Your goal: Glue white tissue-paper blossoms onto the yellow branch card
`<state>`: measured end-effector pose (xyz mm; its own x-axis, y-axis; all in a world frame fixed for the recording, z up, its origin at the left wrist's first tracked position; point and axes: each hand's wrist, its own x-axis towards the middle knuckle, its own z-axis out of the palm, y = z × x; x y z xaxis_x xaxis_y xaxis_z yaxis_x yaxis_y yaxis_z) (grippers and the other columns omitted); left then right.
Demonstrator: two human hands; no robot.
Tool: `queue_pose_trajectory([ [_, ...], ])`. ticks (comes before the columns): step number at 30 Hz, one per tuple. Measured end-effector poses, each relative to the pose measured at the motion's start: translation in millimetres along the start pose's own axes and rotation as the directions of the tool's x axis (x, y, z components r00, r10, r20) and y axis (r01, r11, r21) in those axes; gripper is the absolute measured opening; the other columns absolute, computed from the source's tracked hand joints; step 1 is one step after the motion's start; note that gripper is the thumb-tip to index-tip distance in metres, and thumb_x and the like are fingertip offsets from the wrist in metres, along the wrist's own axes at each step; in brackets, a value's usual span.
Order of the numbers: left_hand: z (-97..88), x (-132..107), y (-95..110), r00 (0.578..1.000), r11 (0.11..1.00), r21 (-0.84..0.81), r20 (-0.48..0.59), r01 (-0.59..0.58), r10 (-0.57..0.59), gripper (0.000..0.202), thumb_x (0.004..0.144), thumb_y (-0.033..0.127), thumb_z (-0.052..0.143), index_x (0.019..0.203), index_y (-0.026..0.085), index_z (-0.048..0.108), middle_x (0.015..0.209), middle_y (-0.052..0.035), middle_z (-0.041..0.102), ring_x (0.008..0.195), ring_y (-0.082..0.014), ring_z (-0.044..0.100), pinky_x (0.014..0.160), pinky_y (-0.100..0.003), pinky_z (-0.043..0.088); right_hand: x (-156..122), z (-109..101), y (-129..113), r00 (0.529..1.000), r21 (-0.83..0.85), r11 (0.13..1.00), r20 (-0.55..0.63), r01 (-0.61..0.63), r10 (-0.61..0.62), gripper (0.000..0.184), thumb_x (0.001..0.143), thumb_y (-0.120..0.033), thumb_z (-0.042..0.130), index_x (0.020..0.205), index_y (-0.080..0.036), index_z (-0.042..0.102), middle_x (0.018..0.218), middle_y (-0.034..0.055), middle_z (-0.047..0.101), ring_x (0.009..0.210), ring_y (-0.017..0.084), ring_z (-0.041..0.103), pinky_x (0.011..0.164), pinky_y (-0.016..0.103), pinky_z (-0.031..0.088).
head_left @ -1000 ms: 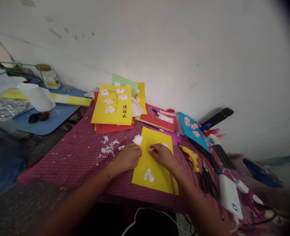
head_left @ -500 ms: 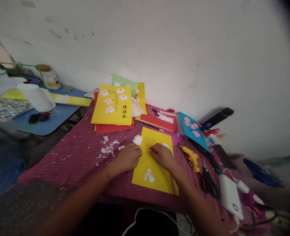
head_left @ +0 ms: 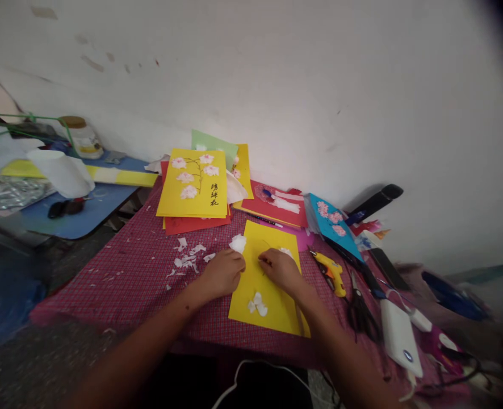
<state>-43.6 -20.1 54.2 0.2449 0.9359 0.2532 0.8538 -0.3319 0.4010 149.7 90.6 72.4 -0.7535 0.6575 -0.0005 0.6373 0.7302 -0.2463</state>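
A yellow sheet of paper lies in front of me, slightly turned. My left hand rests at its left edge with the fingers curled together; whatever they grip is hidden. Just beyond those knuckles is a crumpled white paper piece. Over the sheet's middle, my right hand pinches, its fingertips too small to show what is between them. Thin dark lines run on the sheet near that hand. White petal-shaped pieces sit on the lower part, and another white piece shows behind the right hand.
White paper scraps are scattered left on the checked tablecloth. A yellow flower card tops a stack behind. At right are a yellow glue gun, black-handled scissors, a white power bank and a blue flower card.
The camera view has shifted very slightly. Both hands keep nearly the same place and finger pose, and the papers have not moved.
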Motion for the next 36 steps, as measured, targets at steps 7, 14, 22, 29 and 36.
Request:
queue_pose_trajectory([
  [7, -0.2, -0.8, -2.4, 0.999, 0.999, -0.045, -0.034, 0.022, -0.023, 0.019, 0.080, 0.007, 0.049, 0.086, 0.019, 0.063, 0.092, -0.0062, 0.066, 0.094, -0.0219, 0.059, 0.091, -0.036, 0.045, -6.3, -9.0, -1.7, 0.998, 0.042, 0.998, -0.036, -0.055, 0.056, 0.027, 0.089, -0.023, 0.056, 0.113, -0.021, 0.069, 0.108, 0.0076, 0.070, 0.094, 0.020, 0.065, 0.082, 0.028, 0.045],
  [14, -3.3, -0.8, -4.2, 0.982, 0.994, -0.069, -0.160, 0.089, -0.099, 0.020, 0.086, 0.010, 0.047, 0.092, 0.020, 0.064, 0.094, -0.0062, 0.067, 0.095, -0.0216, 0.059, 0.089, -0.036, 0.045, -72.8, -11.3, 10.4, 0.929, 0.315, 0.948, -0.334, -0.050, 0.160, 0.024, 0.091, -0.026, 0.052, 0.107, -0.021, 0.068, 0.098, 0.0069, 0.071, 0.086, 0.020, 0.066, 0.078, 0.031, 0.050],
  [22, -4.1, -2.1, -7.9, 0.934, 0.981, -0.043, -0.302, 0.188, -0.192, 0.021, 0.090, 0.014, 0.046, 0.100, 0.020, 0.063, 0.097, -0.0064, 0.067, 0.096, -0.0206, 0.060, 0.088, -0.036, 0.047, -132.6, 26.3, 57.4, 0.642, 0.631, 0.750, -0.495, -0.197, 0.585, 0.027, 0.089, -0.041, 0.055, 0.094, -0.019, 0.070, 0.091, 0.0062, 0.073, 0.084, 0.023, 0.066, 0.078, 0.034, 0.052],
  [29, -11.2, 1.7, -14.6, 0.854, 0.947, -0.119, -0.411, 0.299, -0.321, 0.021, 0.087, 0.014, 0.045, 0.095, 0.021, 0.063, 0.096, -0.0051, 0.068, 0.093, -0.0201, 0.063, 0.085, -0.036, 0.051, -127.8, 31.9, 70.3, 0.643, 0.720, 0.676, -0.445, -0.157, 0.623, 0.026, 0.085, -0.043, 0.057, 0.090, -0.021, 0.070, 0.089, 0.0051, 0.074, 0.083, 0.023, 0.066, 0.074, 0.033, 0.052],
  [36, -12.2, 12.9, -4.4, 0.987, 0.949, 0.272, -0.042, 0.161, -0.155, 0.014, 0.088, 0.021, 0.054, 0.094, 0.019, 0.066, 0.094, -0.0085, 0.065, 0.096, -0.0241, 0.059, 0.088, -0.039, 0.046, -130.8, 30.4, 70.7, 0.690, 0.710, 0.688, -0.422, -0.153, 0.589, 0.027, 0.087, -0.043, 0.053, 0.089, -0.021, 0.068, 0.086, 0.0046, 0.073, 0.081, 0.023, 0.066, 0.074, 0.032, 0.051],
])
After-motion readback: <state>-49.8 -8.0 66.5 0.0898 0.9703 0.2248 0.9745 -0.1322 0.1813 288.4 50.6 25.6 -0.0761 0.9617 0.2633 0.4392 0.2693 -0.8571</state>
